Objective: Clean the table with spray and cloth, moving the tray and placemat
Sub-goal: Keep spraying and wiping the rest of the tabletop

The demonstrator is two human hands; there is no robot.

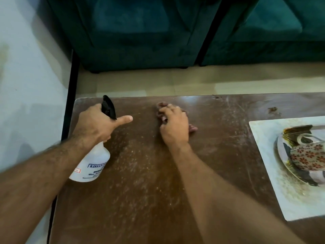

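My left hand [98,123] grips the neck of a white spray bottle [94,162] with a black nozzle, held tilted over the left part of the brown table [140,182]; the thumb sticks out to the right. My right hand [173,126] holds a small dark reddish cloth [193,129] pressed on the table near its far edge; most of the cloth is hidden under the hand. The tabletop around both hands shows pale streaks and droplets. A white placemat [263,155] lies at the right, bearing a tray [283,161] with a patterned cup.
Two dark green sofas [140,32] stand beyond the table across a strip of light floor. A white wall with a black edge strip [70,88] runs along the left. A dark stain [272,110] marks the table's far right.
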